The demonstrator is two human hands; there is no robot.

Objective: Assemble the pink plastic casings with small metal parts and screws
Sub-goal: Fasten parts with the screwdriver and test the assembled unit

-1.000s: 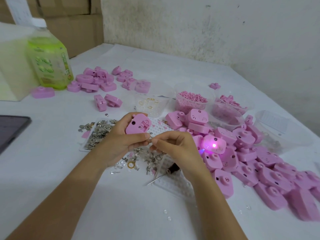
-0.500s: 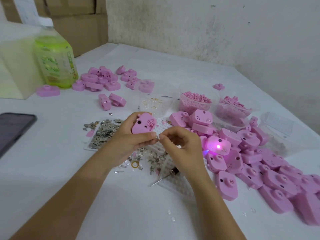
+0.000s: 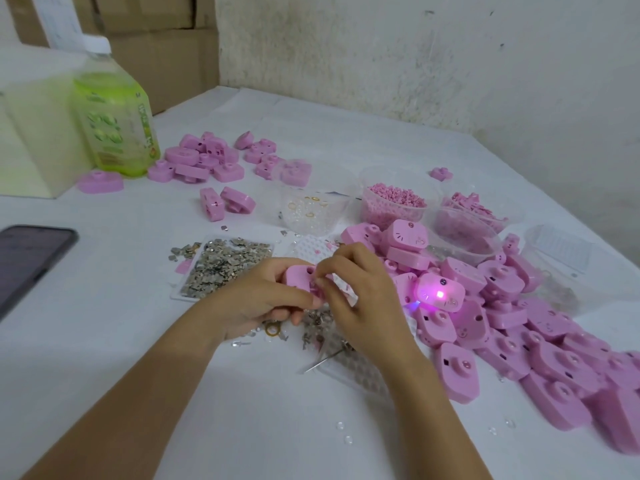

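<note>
I work in a small, makeshift assembly shop. My bench (image 3: 104, 341) is covered in white sheeting and pushed against a stained plaster wall (image 3: 381, 57), with cardboard cartons (image 3: 166, 50) stacked in the corner. Heaps of pink casings (image 3: 519, 323), a tray of metal parts (image 3: 221, 268) and tubs of pink bits (image 3: 391, 206) cover it.

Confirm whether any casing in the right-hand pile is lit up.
Yes: one pink casing near the right hand glows bright pink.
</note>
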